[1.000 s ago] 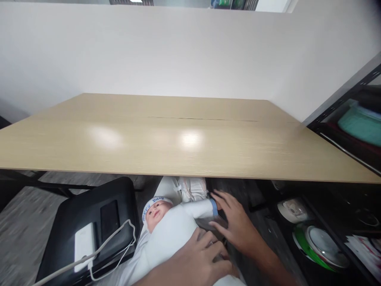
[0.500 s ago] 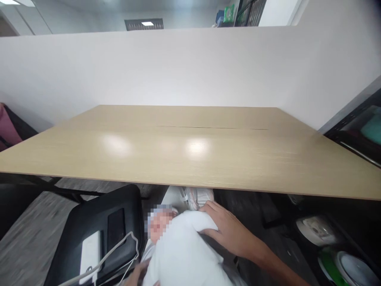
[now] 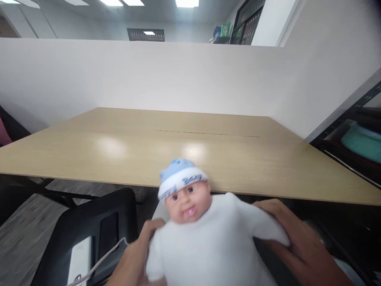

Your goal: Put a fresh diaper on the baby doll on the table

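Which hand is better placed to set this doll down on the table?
Probably the right hand: it grips the doll along its arm and side, nearer the table edge. The left hand holds it lower, by the chair.

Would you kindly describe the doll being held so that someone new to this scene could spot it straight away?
Start at the long light-wood table before the white partition wall; the baby doll is upright just at its near edge, between the left hand and the right hand. Unlike the black chair beside it, it is white-suited and wears a blue cap with a white band.
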Demonstrator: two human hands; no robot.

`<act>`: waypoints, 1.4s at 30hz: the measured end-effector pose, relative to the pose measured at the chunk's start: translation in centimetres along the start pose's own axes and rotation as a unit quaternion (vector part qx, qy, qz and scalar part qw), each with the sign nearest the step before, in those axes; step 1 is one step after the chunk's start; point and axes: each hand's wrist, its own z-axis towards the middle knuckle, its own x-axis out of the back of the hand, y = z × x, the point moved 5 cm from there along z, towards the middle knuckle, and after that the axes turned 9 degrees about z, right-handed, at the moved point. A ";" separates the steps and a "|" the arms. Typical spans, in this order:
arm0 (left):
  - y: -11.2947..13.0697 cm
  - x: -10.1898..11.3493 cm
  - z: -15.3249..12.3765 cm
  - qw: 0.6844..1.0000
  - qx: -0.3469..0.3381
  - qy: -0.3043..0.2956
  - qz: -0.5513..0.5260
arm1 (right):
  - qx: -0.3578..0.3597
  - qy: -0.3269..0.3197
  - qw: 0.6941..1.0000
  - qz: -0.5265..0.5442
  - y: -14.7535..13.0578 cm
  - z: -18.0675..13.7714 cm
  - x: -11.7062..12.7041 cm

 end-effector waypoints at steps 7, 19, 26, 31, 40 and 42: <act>2.3 4.3 15.3 0.997 -0.073 0.012 0.031 | -0.039 0.093 0.994 -0.043 5.4 8.9 -0.5; -3.3 8.0 28.9 0.985 -0.039 -0.019 0.168 | -0.054 0.073 0.994 -0.067 12.3 20.2 -5.2; -4.3 9.2 34.2 0.982 -0.044 -0.023 0.183 | -0.004 0.073 0.992 -0.101 14.9 26.0 -6.1; -3.6 9.7 38.2 0.988 -0.036 -0.042 0.144 | 0.028 0.102 0.986 -0.132 17.1 30.6 -6.1; -8.1 10.6 48.1 0.972 -0.099 0.020 0.214 | 0.070 0.109 0.981 -0.142 20.0 38.7 -6.8; -8.7 10.7 49.7 0.958 -0.123 0.048 0.254 | 0.062 0.109 0.982 -0.144 20.3 40.3 -6.8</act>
